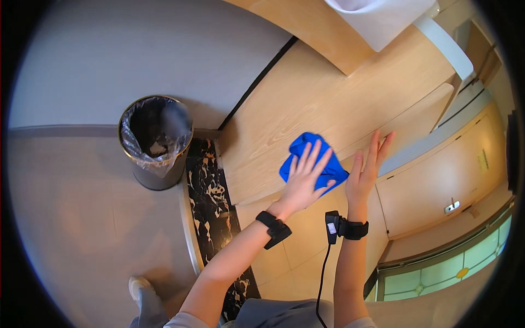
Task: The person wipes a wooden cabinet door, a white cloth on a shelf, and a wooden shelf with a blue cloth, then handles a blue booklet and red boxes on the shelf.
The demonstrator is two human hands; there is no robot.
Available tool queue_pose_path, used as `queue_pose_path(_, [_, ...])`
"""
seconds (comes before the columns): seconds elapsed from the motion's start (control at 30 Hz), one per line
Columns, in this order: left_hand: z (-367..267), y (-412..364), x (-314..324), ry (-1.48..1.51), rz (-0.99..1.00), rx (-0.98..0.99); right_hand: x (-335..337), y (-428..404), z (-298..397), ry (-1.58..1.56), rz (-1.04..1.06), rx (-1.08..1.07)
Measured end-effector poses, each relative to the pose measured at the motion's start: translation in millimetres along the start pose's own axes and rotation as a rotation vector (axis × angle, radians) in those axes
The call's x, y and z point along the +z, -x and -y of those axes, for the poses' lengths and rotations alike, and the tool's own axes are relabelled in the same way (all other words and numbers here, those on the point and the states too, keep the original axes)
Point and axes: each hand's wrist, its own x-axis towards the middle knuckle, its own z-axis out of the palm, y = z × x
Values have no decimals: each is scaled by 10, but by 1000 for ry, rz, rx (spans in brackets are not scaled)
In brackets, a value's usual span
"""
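Observation:
My left hand lies spread over a crumpled blue cloth, pressing it against the face of a light wood-grain panel. Some of the cloth shows beyond the fingertips and under the thumb. To its right, my right hand is raised with the fingers apart and nothing in them. It is close to the panel's edge; whether it touches I cannot tell. Both wrists wear black straps with small devices, and a cable hangs from the right one.
A lined waste bin stands left by the grey wall. Black patterned stone strips the floor beside the panel. A wooden ledge juts out above, with white cloth over it. Far right is a wooden door with a handle.

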Motion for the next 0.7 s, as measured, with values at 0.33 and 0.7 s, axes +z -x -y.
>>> queue_pose_path(0.33, [18,-320,-173,31,3,152,-139,92,169,322,244,-198])
queue_pose_path(0.7, [705,-150,-73,167,-124,-239,-202,116,347,553,452,-284])
